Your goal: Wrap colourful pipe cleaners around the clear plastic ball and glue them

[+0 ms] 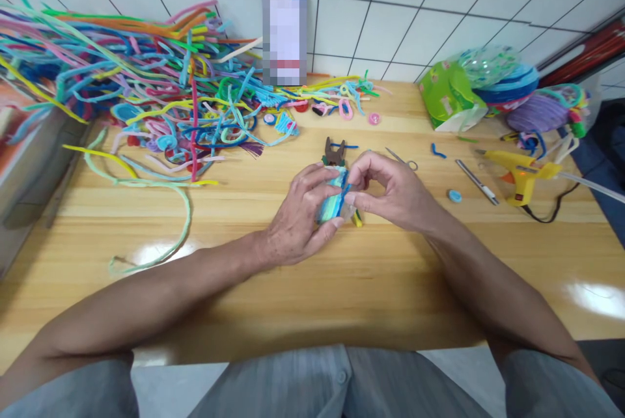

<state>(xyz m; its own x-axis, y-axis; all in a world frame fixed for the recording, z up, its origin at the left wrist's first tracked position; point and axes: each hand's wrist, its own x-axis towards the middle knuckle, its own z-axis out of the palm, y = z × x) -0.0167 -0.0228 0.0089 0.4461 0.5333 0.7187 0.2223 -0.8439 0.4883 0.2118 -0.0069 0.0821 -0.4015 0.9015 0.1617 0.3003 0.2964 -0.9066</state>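
My left hand (299,213) holds a small flat piece of blue and light green pipe cleaners (329,209) in front of me, fingers across its top and thumb at its lower edge. At the right side of that piece, my right hand (395,190) pinches a dark blue pipe cleaner (346,193) between thumb and fingers. Pliers (334,152) lie just behind the piece, their jaws pointing away from me. Most of their handles are hidden, with one yellow end showing by my hands. A short blue pipe cleaner piece (350,146) lies by the jaws.
A large tangle of coloured pipe cleaners (161,92) covers the back left. A phone (284,34) leans on the tiled wall. To the right lie small scissors (403,159), a craft knife (477,181), a blue disc (454,196), a yellow glue gun (522,170) and a green packet (449,96).
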